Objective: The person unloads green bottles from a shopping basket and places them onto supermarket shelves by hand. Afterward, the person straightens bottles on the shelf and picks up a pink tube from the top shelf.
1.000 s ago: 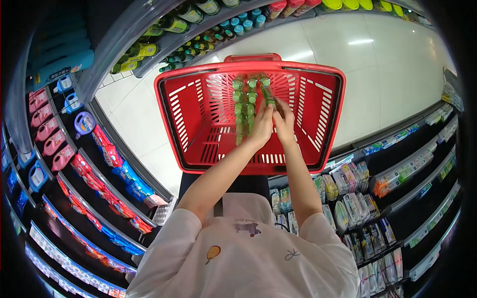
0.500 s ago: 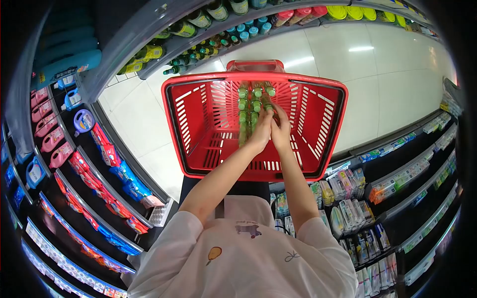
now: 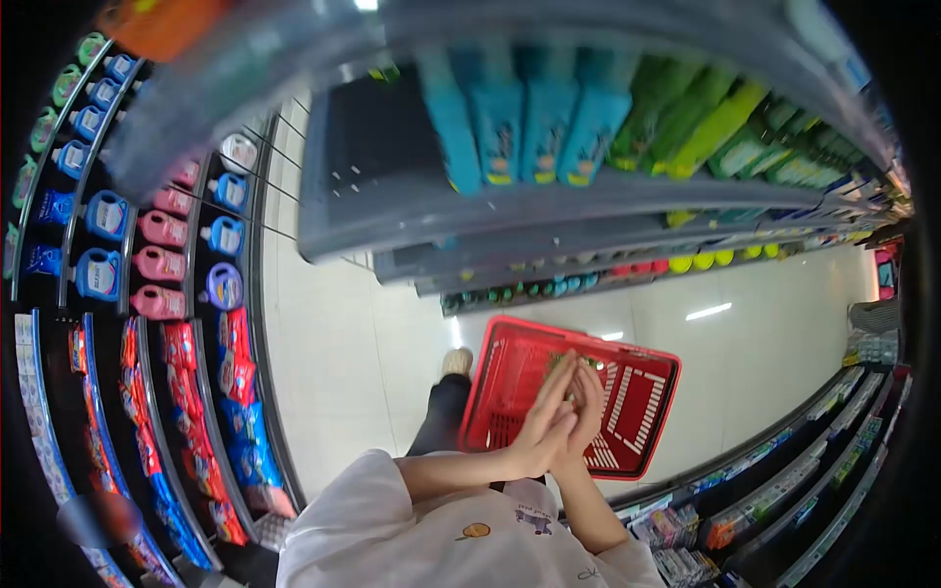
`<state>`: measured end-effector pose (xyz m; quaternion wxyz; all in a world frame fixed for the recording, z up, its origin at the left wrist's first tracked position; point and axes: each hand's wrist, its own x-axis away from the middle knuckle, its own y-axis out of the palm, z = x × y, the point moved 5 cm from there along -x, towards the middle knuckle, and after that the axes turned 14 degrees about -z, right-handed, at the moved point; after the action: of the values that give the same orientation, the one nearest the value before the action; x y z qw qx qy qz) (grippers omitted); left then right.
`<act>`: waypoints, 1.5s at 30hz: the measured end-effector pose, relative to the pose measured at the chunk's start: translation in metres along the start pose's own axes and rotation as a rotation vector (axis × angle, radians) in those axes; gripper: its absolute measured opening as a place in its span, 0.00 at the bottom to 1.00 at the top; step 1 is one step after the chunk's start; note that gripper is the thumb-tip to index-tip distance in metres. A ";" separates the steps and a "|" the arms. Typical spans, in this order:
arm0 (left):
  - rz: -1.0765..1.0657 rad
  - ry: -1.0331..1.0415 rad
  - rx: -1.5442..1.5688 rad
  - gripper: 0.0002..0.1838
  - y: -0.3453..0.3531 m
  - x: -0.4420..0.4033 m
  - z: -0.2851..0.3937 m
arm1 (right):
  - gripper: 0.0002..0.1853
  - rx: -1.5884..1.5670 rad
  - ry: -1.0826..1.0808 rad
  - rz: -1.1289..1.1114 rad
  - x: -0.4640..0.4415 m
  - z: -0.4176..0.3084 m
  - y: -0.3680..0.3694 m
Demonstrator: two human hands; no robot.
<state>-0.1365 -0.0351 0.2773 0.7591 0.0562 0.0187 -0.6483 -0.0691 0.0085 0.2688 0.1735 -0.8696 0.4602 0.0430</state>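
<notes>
The left hand (image 3: 545,427) and right hand (image 3: 586,410) meet, fingers straight, any hold unclear, over the red basket (image 3: 510,370); its bottles (image 3: 595,364) sit mostly hidden, so gentle fingers would likely avoid knocking them

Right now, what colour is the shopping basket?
The basket is red, best seen in the head view.

Red basket (image 3: 514,365) on tiled floor (image 3: 760,309)

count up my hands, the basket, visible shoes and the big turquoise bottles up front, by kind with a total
Hands: 2 (left hand, right hand)
Red basket: 1
Shoe: 1
Big turquoise bottles: 4
Total: 8
</notes>
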 end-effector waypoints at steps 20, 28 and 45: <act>0.503 0.262 0.209 0.29 -0.402 -0.183 0.080 | 0.26 0.397 -0.119 -0.330 -0.369 -0.121 0.242; 0.563 0.369 0.367 0.31 -0.381 -0.166 0.114 | 0.26 0.369 -0.138 -0.345 -0.367 -0.128 0.244; 0.510 0.241 -0.323 0.41 -0.112 0.056 0.093 | 0.30 -0.009 -0.458 0.023 -0.018 -0.148 0.101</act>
<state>-0.2424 -0.1175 0.3568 0.8885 0.0144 0.1964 -0.4144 -0.1746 -0.0798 0.3850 0.2692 -0.8326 0.4185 0.2433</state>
